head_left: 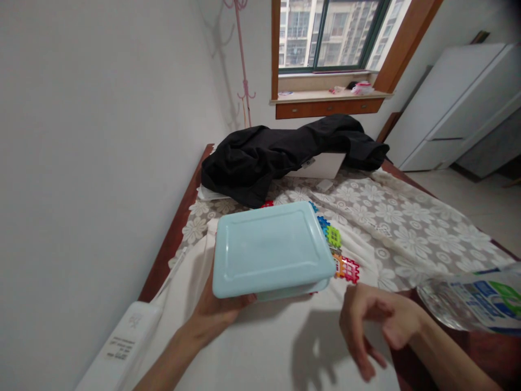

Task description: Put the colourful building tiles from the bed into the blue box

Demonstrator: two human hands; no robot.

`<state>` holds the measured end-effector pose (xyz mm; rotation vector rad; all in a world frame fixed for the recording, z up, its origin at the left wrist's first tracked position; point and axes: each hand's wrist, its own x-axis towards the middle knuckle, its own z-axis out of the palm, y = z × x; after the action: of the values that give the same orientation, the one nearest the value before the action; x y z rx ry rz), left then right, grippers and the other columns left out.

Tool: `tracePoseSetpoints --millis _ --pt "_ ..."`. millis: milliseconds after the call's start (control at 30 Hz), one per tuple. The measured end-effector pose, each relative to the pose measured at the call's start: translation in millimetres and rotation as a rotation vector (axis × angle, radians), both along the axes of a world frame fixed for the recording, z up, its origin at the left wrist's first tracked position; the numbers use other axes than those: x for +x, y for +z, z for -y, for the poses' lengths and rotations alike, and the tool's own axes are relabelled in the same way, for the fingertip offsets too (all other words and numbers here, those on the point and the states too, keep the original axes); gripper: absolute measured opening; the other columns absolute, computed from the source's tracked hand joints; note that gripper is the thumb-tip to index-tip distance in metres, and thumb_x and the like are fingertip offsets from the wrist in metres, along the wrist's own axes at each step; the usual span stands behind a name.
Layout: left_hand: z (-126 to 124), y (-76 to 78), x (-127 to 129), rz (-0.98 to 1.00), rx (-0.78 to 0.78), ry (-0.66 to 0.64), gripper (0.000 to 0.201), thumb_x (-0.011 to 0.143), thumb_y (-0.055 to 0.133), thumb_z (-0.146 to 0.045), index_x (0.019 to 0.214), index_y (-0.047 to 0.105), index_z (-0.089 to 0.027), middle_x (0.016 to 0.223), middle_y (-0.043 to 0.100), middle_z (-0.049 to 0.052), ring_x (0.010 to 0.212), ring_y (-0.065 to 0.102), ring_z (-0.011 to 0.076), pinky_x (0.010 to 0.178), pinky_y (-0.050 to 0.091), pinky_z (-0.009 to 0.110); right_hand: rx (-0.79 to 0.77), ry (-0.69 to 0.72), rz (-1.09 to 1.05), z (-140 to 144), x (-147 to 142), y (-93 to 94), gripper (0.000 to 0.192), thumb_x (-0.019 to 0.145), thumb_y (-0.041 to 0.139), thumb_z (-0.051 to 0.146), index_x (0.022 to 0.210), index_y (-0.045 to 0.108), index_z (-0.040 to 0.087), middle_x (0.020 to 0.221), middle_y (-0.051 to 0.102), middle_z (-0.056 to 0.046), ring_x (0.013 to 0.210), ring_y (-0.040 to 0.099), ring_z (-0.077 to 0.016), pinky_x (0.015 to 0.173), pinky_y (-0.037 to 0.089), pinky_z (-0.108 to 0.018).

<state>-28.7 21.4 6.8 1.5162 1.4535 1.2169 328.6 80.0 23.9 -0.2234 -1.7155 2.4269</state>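
Observation:
A light blue plastic storage box with its lid on (273,247) is held up over the white cloth (260,347). My left hand (222,301) grips it from below at its left front corner; some fingers are hidden under the box. Apart from the box, my right hand (370,323) hangs in the air to its right, fingers bent loosely and spread, holding nothing. Past the box's right edge lie several colourful toothed plastic building pieces, among them a green piece (334,237) and a pink piece (350,269). The box hides part of them.
A large clear bottle (476,298) with a label is beside my right wrist. Behind the box, black clothing (280,149) lies over a white board-like object (319,165) on the flowered tablecloth (423,228). A white device (126,336) with printed text sits at the lower left, near the wall.

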Motion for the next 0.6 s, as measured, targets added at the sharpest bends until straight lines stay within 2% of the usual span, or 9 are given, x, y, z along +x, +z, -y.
tracePoseSetpoints --millis 67,133,200,333,467,600 --pt "2 -0.6 1 0.100 -0.119 0.009 0.074 0.078 0.082 -0.056 0.140 0.059 -0.023 0.129 0.075 0.017 0.117 0.073 0.0386 0.096 0.064 0.057 -0.100 0.227 0.086 4 -16 -4.7 0.075 0.084 0.074 0.069 0.134 0.071 0.012 0.129 0.072 -0.023 0.112 0.074 -0.0317 0.083 0.063 -0.036" --pt "3 -1.2 1 0.137 -0.212 0.073 0.077 0.076 0.083 -0.057 0.140 0.059 -0.019 0.134 0.073 0.018 0.125 0.068 0.0396 0.104 0.059 0.056 -0.162 0.285 0.085 7 -34 -15.6 0.088 0.078 0.084 0.060 0.150 0.058 0.017 0.150 0.059 -0.021 0.137 0.059 -0.0330 0.103 0.056 -0.038" --pt "3 -1.1 1 0.143 -0.260 0.126 0.083 0.073 0.085 -0.057 0.141 0.058 -0.016 0.134 0.073 0.019 0.128 0.067 0.0395 0.108 0.057 0.054 -0.217 0.281 0.058 9 -49 -28.6 0.096 0.074 0.092 0.048 0.156 0.049 0.025 0.162 0.045 -0.017 0.150 0.044 -0.0319 0.114 0.046 -0.038" --pt "2 2.6 2 0.181 -0.253 0.088 0.071 0.074 0.086 -0.052 0.131 0.066 -0.016 0.129 0.076 0.017 0.122 0.070 0.0376 0.106 0.058 0.051 -0.310 0.205 -0.015 8 -62 -44.7 0.089 0.080 0.089 0.043 0.157 0.046 0.030 0.172 0.027 -0.012 0.158 0.028 -0.0323 0.123 0.034 -0.043" --pt "2 4.0 4 0.191 -0.216 0.051 0.056 0.077 0.084 -0.049 0.121 0.072 -0.018 0.123 0.078 0.015 0.117 0.072 0.0360 0.106 0.057 0.051 -0.336 0.086 -0.050 6 -62 -47.4 0.082 0.084 0.086 0.039 0.156 0.048 0.029 0.172 0.029 -0.011 0.160 0.023 -0.0314 0.127 0.025 -0.047" --pt "6 -5.2 0 0.181 -0.173 0.093 0.054 0.078 0.082 -0.049 0.122 0.071 -0.018 0.122 0.078 0.016 0.115 0.072 0.0353 0.104 0.058 0.051 -0.311 0.025 -0.030 7 -62 -49.3 0.077 0.088 0.084 0.033 0.156 0.048 0.031 0.172 0.030 -0.009 0.160 0.022 -0.0298 0.128 0.024 -0.048"
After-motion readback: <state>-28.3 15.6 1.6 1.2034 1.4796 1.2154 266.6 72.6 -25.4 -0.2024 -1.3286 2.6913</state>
